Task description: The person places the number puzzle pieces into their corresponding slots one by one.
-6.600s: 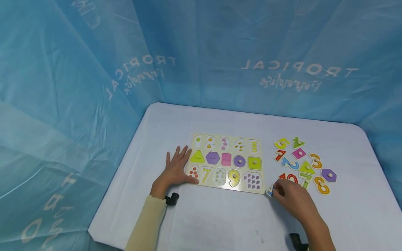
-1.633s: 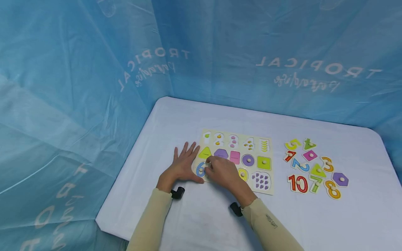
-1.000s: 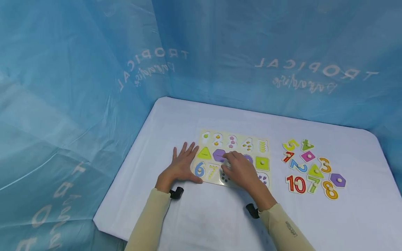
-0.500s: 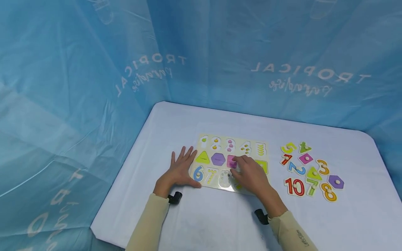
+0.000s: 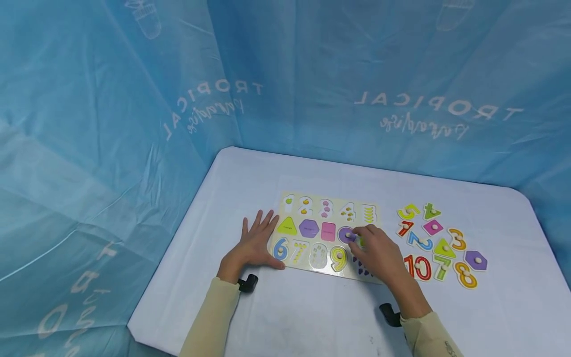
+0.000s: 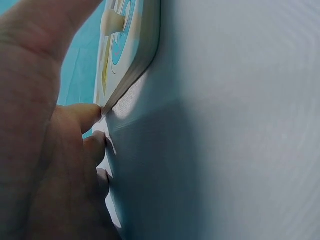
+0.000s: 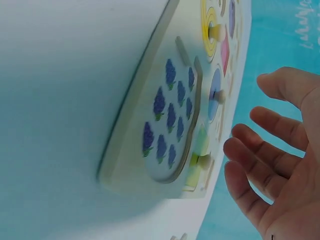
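My left hand (image 5: 254, 245) lies with fingers spread at the left edge of a cream wooden knob puzzle board (image 5: 337, 220), holding nothing; in the left wrist view its fingertips meet the board's corner. A blue number 6 piece (image 5: 280, 249) sits in the lower left recess. The yellow 9 piece (image 5: 338, 259) and a purple circle piece (image 5: 346, 235) are also seated. Above the board's right end hovers my right hand (image 5: 379, 250), fingers loosely bent and apart, nothing in them. Beneath it, the right wrist view shows the green square piece (image 7: 195, 172) and the grape-printed recess (image 7: 170, 115).
Right of the board lie several loose knob pieces, among them a red 10 (image 5: 417, 267), an orange 8 (image 5: 466, 275), a purple hexagon (image 5: 476, 260) and a yellow 5 (image 5: 408, 211). A blue curtain (image 5: 312, 99) hangs behind the white table (image 5: 312, 317).
The number 6 piece, earlier in my right hand near the board's lower right corner, went into its recess. My right hand let go and moved rightward across the board. The left hand stayed put.
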A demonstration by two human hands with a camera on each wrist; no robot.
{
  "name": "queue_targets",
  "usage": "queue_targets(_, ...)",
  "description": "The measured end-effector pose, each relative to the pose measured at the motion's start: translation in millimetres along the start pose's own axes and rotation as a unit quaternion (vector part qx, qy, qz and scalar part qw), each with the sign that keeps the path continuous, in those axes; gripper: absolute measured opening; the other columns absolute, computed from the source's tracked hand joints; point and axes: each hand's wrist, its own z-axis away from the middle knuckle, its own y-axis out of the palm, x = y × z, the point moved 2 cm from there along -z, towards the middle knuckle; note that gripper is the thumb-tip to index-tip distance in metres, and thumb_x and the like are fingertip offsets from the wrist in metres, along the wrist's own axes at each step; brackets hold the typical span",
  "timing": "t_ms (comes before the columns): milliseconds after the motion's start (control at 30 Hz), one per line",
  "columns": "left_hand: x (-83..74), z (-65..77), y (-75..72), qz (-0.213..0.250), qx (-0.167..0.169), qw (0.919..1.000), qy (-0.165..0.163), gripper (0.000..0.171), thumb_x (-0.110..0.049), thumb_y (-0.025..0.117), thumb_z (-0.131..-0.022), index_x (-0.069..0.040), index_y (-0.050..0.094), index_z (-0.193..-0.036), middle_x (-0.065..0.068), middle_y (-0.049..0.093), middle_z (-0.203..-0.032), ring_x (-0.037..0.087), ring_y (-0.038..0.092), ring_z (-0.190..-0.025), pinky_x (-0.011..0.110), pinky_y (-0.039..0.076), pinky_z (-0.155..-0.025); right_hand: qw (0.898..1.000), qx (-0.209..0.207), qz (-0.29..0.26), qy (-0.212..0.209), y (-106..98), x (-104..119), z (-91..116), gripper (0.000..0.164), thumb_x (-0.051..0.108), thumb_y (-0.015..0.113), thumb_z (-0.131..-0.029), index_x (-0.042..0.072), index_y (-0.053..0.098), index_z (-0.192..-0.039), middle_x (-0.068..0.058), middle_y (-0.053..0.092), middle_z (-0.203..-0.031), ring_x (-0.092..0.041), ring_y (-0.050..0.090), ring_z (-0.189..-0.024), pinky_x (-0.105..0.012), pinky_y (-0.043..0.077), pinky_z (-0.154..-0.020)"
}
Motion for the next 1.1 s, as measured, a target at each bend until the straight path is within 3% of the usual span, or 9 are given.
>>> queue_targets(333, -0.3, -1.3, 1.5, -0.004, 0.002, 1.0, 0.002, 0.138, -0.073, 0.078, -0.049, -0.021, 0.009, -0.156, -0.003, -0.002, -0.161, 0.025, -0.012, -0.145, 0.057, -0.011, -0.11, 1.0, -0.013, 0.011, 0.026, -2.0, -19.8, 10.8, 0.042, 0.03, 0.071, -0.086, 0.008, 0.064, -0.121, -0.014, 0.06, -0.113, -0.034, 0.056, -0.105, -0.053, 0.05, -0.083)
queue_targets(533, 1.6, -1.4, 3.7, -0.012, -0.006, 0.9999, -0.001, 0.137, -0.075, 0.077, -0.048, -0.022, 0.01, -0.156, -0.003, -0.001, -0.161, 0.024, -0.012, -0.145, 0.057, -0.012, -0.11, 0.997, -0.033, 0.028, 0.068, -8.6, -38.3, 17.7, 0.041, 0.028, 0.07, -0.084, 0.004, 0.065, -0.117, -0.02, 0.059, -0.113, -0.039, 0.055, -0.101, -0.055, 0.049, -0.078)
queue_targets(800, 0.9, -1.0, 6.1, -0.01, -0.004, 0.9999, -0.002, 0.138, -0.075, 0.077, -0.048, -0.022, 0.009, -0.156, -0.003, -0.002, -0.161, 0.024, -0.013, -0.144, 0.057, -0.012, -0.11, 0.986, -0.076, 0.085, 0.12, -25.6, -75.3, 38.6, 0.037, 0.024, 0.072, -0.078, -0.002, 0.065, -0.103, -0.022, 0.057, -0.095, -0.037, 0.052, -0.083, -0.049, 0.049, -0.06)
queue_targets(933, 0.1, 0.6, 5.2, -0.014, -0.006, 0.9999, -0.005, 0.138, -0.075, 0.078, -0.047, -0.022, 0.01, -0.156, -0.003, -0.001, -0.161, 0.024, -0.012, -0.144, 0.057, -0.012, -0.11, 0.983, -0.061, 0.078, 0.158, -32.5, -91.8, 46.8, 0.038, 0.024, 0.073, -0.077, -0.002, 0.064, -0.103, -0.023, 0.054, -0.094, -0.037, 0.05, -0.082, -0.047, 0.048, -0.052)
queue_targets(1100, -0.3, 1.2, 2.9, -0.007, -0.01, 0.9999, 0.001, 0.138, -0.073, 0.079, -0.048, -0.021, 0.011, -0.156, -0.002, 0.0, -0.161, 0.025, -0.011, -0.145, 0.058, -0.011, -0.11, 0.98, -0.036, 0.078, 0.18, -34.8, -104.7, 54.3, 0.034, 0.024, 0.071, -0.077, -0.001, 0.065, -0.099, -0.023, 0.053, -0.093, -0.036, 0.05, -0.079, -0.045, 0.048, -0.051)
